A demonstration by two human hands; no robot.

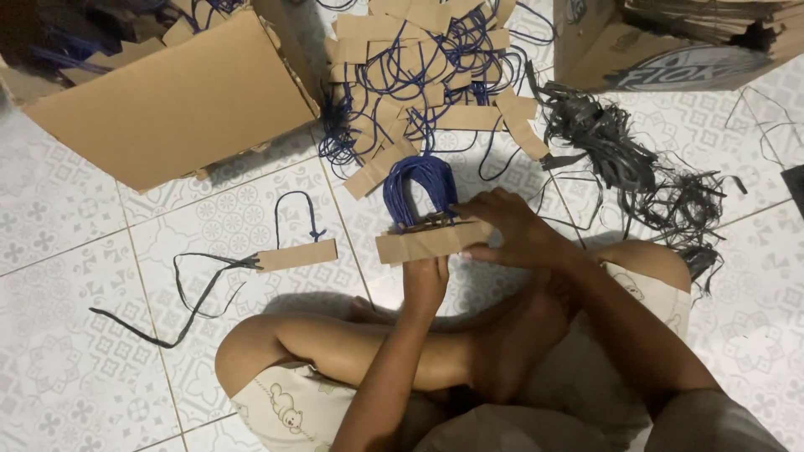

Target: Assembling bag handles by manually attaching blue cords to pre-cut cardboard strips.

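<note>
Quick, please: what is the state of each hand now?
Left hand: closed, gripping the stack of brown cardboard strips with blue cord loops from below.
Right hand: fingers pinching the same stack's right end.

floor (75,368): pale patterned tiles, thin grout lines | light: dim, soft shadows | walls: out of view

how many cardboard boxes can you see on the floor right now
2. One open cardboard box lies at upper left, with card strips and blue cord inside. The other cardboard box sits at upper right, cut off by the frame edge. More could lie outside the view.
</note>
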